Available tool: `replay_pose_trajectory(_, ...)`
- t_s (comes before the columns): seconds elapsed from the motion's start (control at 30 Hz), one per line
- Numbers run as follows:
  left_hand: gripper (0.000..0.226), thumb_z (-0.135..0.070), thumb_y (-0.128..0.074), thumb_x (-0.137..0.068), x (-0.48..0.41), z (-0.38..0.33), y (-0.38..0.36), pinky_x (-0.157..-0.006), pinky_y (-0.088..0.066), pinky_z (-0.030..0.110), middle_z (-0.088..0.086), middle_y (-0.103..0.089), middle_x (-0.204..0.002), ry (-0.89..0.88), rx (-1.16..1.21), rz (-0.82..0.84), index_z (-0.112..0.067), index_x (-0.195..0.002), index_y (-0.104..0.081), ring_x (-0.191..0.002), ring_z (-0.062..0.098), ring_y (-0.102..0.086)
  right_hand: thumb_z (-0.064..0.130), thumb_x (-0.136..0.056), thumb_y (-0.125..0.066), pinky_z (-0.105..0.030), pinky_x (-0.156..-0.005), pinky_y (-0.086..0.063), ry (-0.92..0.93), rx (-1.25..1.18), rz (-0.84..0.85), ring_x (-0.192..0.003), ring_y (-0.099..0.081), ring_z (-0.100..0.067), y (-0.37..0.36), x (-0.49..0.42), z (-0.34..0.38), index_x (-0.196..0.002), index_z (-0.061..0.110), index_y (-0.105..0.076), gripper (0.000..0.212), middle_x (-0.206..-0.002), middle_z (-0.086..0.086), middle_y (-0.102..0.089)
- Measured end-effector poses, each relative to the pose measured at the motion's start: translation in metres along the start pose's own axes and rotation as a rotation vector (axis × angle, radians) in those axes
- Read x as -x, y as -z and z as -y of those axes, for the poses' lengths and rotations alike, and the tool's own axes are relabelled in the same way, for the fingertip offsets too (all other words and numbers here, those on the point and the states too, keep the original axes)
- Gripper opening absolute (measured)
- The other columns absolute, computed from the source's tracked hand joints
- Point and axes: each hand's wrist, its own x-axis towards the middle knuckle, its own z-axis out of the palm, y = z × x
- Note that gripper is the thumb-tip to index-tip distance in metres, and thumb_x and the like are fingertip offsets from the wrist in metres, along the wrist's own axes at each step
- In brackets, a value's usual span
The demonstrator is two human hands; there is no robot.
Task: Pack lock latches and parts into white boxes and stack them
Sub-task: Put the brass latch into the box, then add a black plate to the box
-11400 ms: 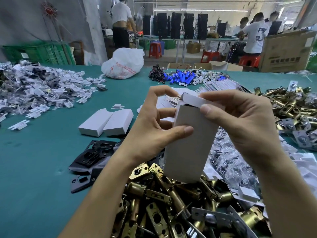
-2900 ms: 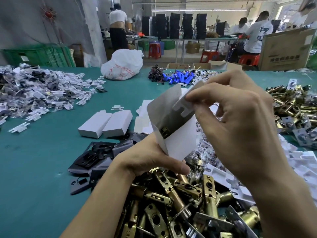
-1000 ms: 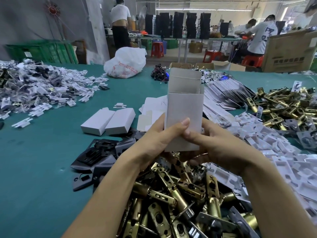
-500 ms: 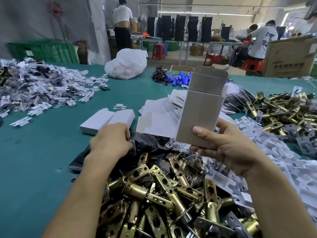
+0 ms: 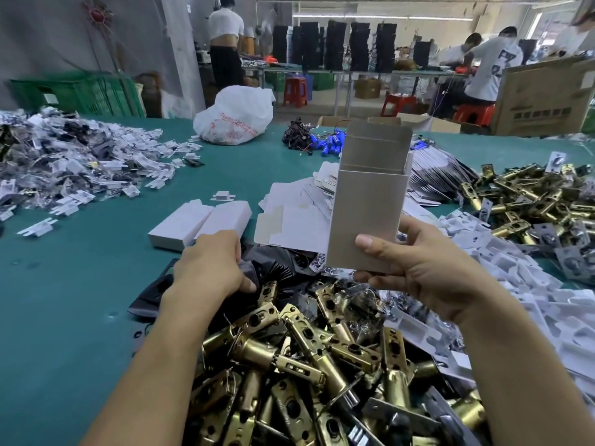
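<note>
My right hand (image 5: 418, 272) holds an upright white box (image 5: 367, 207) by its lower end, its top flap standing open. My left hand (image 5: 212, 262) rests on a pile of black plates (image 5: 280, 265), fingers curled onto one of them. Brass lock latches (image 5: 306, 365) are heaped at the near edge between my arms. Two closed white boxes (image 5: 199, 222) lie side by side on the green table (image 5: 80, 284) beyond my left hand. Flat unfolded boxes (image 5: 289, 220) lie behind the held box.
White plastic inserts (image 5: 515, 284) spread at the right, with more brass latches (image 5: 531, 197) beyond. Bagged small parts (image 5: 64, 156) are heaped at the far left. A white plastic bag (image 5: 235, 117) and blue parts (image 5: 325, 144) sit at the far edge. People work at tables behind.
My left hand let go of the box and dropped to the black plates. My right hand now holds the open box alone and has brought it back upright.
</note>
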Motion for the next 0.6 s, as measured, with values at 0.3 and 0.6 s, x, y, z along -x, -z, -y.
replay_pose_trajectory(0.3,0.038,-0.031,-0.092,-0.069,0.0035,-0.0004,0.0032,-0.078,-0.045,0.037,0.001,-0.057,-0.104,-0.008,0.004,0.040,-0.028,-0.083,-0.056,-0.095,0.027,-0.052,0.024,-0.053,-0.083,-0.024,-0.050,-0.057,-0.020,0.014,-0.003,-0.068,-0.073,-0.033,-0.0006,-0.0022,-0.0030,-0.113,0.016,-0.062,0.064,-0.095,-0.017,-0.076)
replay_pose_trajectory(0.6,0.028,-0.019,-0.092,-0.070,0.0053,-0.0069,0.0019,-0.072,-0.049,0.037,0.002,-0.050,-0.082,-0.006,0.027,-0.024,-0.017,-0.082,-0.067,-0.085,0.031,-0.057,0.023,-0.056,-0.083,-0.024,-0.050,-0.057,-0.023,0.011,0.005,-0.067,-0.073,-0.033,0.0004,-0.0033,-0.0044,-0.116,0.015,-0.061,0.065,-0.096,-0.017,-0.076)
